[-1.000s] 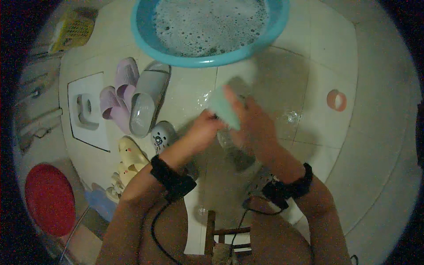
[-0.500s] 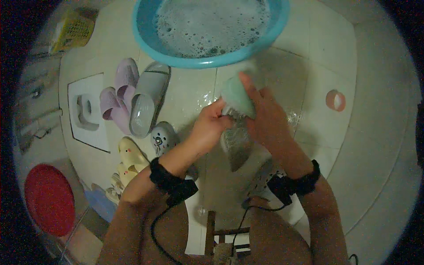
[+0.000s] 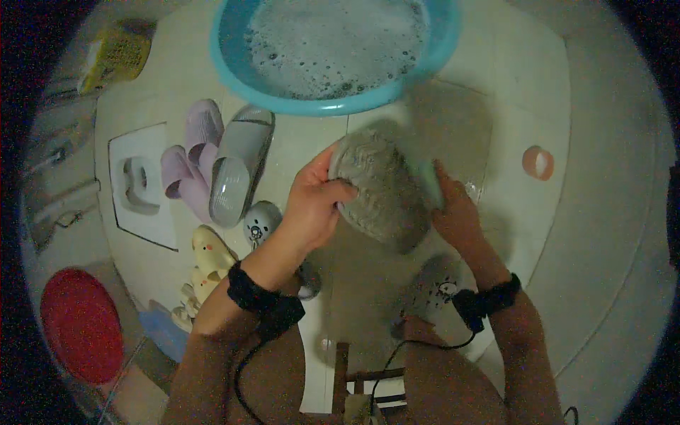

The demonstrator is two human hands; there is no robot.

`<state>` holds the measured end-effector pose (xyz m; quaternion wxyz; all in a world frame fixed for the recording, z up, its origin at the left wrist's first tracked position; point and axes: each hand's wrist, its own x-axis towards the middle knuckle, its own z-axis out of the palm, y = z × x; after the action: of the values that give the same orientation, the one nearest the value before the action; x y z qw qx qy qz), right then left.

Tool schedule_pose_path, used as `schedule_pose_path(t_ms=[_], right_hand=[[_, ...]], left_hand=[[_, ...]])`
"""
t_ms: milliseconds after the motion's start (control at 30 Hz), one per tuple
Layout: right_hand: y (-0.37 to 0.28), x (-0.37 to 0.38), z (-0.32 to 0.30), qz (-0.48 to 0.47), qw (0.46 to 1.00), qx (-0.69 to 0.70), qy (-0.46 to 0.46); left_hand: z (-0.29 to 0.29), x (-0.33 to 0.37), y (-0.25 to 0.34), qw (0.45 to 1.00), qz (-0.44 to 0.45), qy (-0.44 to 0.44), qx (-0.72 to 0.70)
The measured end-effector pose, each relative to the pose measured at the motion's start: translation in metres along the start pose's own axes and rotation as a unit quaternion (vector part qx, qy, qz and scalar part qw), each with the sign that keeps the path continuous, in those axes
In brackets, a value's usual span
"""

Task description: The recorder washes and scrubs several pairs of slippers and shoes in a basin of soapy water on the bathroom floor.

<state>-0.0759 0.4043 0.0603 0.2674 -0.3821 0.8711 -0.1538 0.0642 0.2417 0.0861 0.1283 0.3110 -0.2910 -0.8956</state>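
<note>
My left hand (image 3: 315, 202) grips the edge of a wet grey fabric slipper (image 3: 379, 188), thumb on top. The slipper is held above the tiled floor, its broad, wrinkled face turned up. At its right side, my right hand (image 3: 457, 212) is closed around a pale green scrubbing brush (image 3: 427, 183), blurred by motion. The brush's bristles are hidden behind the slipper's edge or smeared. Just beyond both hands stands a light blue basin (image 3: 333, 106) with foamy water in it.
Left of my hands lie a grey slide (image 3: 241, 166), lilac slippers (image 3: 195, 159) and yellow clogs (image 3: 212, 258). A squat toilet (image 3: 145, 184) is further left, near a red basin (image 3: 81, 326). My feet wear grey clogs (image 3: 433, 283). A pink ring-shaped object (image 3: 538, 163) sits at right.
The slipper has turned from a narrow, edge-on pose to show its broad face. My right hand has moved the brush from the slipper's top to its right side.
</note>
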Motion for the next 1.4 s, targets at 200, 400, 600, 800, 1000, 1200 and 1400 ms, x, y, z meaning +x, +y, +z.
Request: schedule_pose_path(t_ms=[200,400,600,800,1000,1200,1400], right_hand=[[-0.079,0.02,-0.047,-0.105,0.992,0.038,0.062],[-0.028,-0.009,-0.019,-0.046,0.988,0.123,0.085],[0.022,-0.017,-0.048,0.085,0.933,0.333,0.107],[0.063,-0.006,0.005,0.049,0.965,0.253,0.042],[0.043,0.003,0.066,0.006,0.976,0.208,0.069],[0.058,0.024,0.095,0.056,0.887,0.454,0.066],[0.029,0.038,0.084,0.12,0.887,0.443,0.051]], left_hand=[[-0.009,0.0,-0.007,0.998,-0.029,-0.024,0.045],[-0.004,-0.01,0.0,0.99,0.032,-0.05,0.126],[-0.029,0.014,0.029,0.773,0.272,-0.327,0.47],[-0.103,0.011,-0.02,0.653,0.269,-0.132,0.695],[-0.115,0.01,-0.051,0.947,-0.085,0.063,0.304],[-0.118,0.034,-0.087,0.983,-0.148,0.035,-0.102],[-0.132,0.027,-0.09,0.981,-0.107,0.01,-0.164]])
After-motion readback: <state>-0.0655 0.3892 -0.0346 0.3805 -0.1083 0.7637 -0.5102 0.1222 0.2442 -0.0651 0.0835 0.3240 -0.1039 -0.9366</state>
